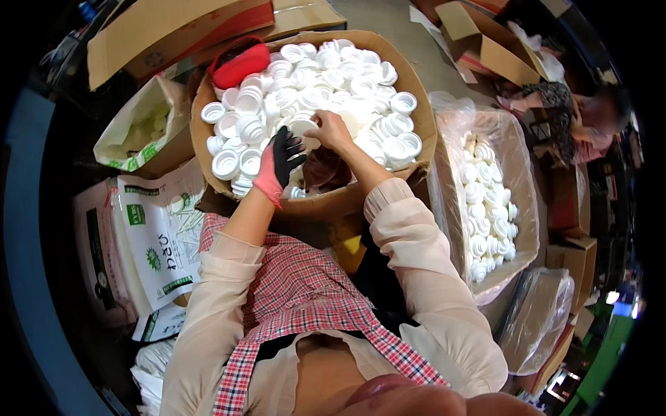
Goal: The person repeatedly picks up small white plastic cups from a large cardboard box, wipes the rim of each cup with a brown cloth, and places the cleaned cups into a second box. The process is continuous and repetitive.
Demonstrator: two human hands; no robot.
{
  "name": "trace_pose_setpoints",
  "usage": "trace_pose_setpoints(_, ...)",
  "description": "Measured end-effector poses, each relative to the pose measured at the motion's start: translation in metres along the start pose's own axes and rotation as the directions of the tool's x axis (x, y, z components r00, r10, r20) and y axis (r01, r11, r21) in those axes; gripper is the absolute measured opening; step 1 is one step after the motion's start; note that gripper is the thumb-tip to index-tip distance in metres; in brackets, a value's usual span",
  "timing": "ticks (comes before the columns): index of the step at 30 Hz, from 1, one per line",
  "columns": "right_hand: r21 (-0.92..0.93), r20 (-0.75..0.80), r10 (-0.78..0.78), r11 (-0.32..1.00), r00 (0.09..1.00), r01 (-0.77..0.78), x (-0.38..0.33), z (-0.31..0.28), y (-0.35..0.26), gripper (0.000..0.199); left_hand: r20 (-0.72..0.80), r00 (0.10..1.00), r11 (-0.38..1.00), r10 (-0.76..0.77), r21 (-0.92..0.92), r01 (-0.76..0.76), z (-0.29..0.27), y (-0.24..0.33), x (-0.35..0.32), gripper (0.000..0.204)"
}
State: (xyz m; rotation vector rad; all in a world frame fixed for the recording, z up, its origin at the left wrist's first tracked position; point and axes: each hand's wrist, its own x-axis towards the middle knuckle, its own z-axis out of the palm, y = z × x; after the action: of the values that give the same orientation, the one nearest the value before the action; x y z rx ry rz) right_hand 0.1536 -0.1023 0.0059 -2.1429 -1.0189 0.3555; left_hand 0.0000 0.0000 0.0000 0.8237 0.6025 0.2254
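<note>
A big cardboard box (424, 139) in front of me is heaped with white round plastic caps (326, 76) with stepped rims. My left hand (281, 161), in a black and pink glove, is over the near part of the heap with its fingers apart. My bare right hand (334, 132) comes in from the right, its fingers closed at the edge of one white plastic cap (303, 127) between the two hands. The gloved fingers are close beside that cap; whether they touch it I cannot tell. Under my right wrist is a dark brown gap (325, 170) in the heap.
A red pouch-like item (239, 64) rests on the box's far left rim. On the right, a plastic-lined box (524, 208) holds more white pieces (489, 208). To the left are an open white sack (142, 125) and printed bags (156, 229). Another person (579, 128) sits far right.
</note>
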Motion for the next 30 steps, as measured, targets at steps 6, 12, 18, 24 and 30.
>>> trace_pose_setpoints(6,0.243,-0.085,-0.286,0.923,0.954,0.298,-0.059,-0.074,-0.058,0.027,0.51,0.857,0.834,0.073,-0.503,0.228,0.039,0.025,-0.017,0.087)
trace_pose_setpoints(12,-0.509,-0.273,0.289,0.766,0.918,-0.393,-0.08,-0.145,0.095,0.035,0.702,0.675,0.818,0.228,-0.514,0.258,0.066,0.041,-0.013,0.074)
trace_pose_setpoints(18,-0.431,-0.222,0.455,0.748,0.862,-0.506,-0.076,-0.126,0.133,0.029,0.688,0.702,0.8,0.18,-0.518,0.302,0.081,0.048,-0.028,0.067)
trace_pose_setpoints(24,-0.422,-0.252,0.47,0.733,0.846,-0.533,-0.081,-0.125,0.139,0.021,0.675,0.726,0.689,0.13,-0.588,0.423,0.1,0.04,-0.034,0.079)
trace_pose_setpoints(30,0.021,-0.358,0.391,0.911,0.848,-0.411,-0.079,-0.149,0.112,0.021,0.672,0.74,0.929,0.028,-0.291,0.228,0.105,0.03,-0.035,0.066)
